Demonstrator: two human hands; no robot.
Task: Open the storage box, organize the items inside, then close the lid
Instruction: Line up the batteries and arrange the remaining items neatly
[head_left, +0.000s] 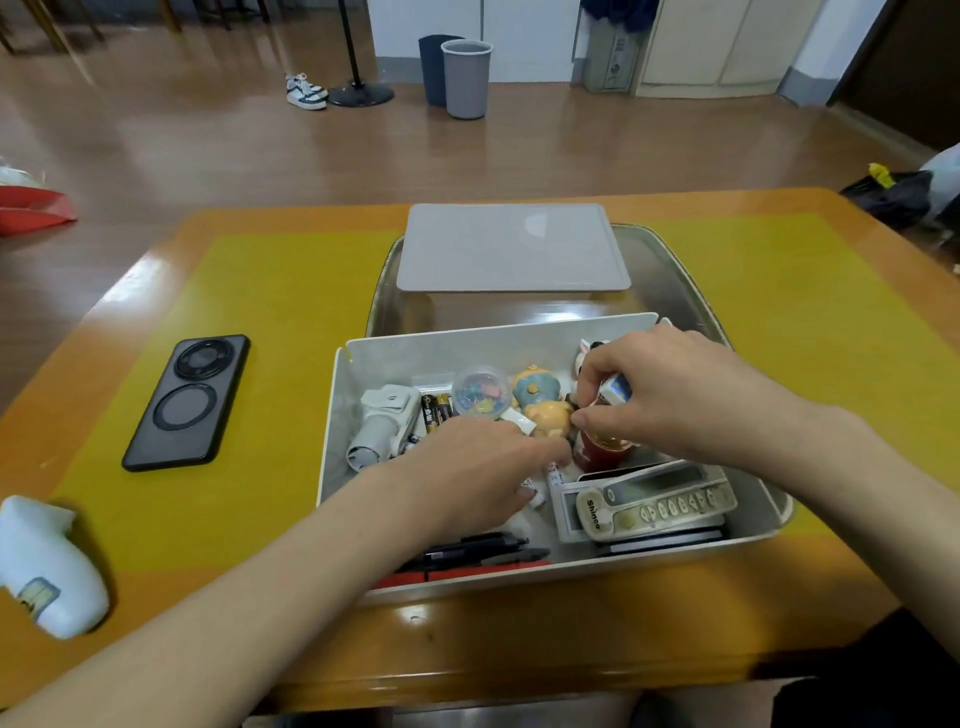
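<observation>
The white storage box (337, 415) stands open on the table in front of me, and its grey lid (511, 247) lies flat behind it. Inside are a white remote control (657, 506), black pens (483, 551), batteries (436, 410), a clear capsule of coloured clips (480, 391), toy figures (540, 402) and a white cylinder gadget (382, 426). My left hand (475, 478) reaches into the middle of the box, fingers curled down among small items; what it holds is hidden. My right hand (670, 395) pinches a small blue-and-white box (615, 392) above a red bottle (602, 449).
The box and lid sit in a shallow metal tray (691, 291) on a yellow mat (249, 312). A black phone (189, 402) lies face down to the left. A white object with a sticker (49, 566) rests at the table's left front edge.
</observation>
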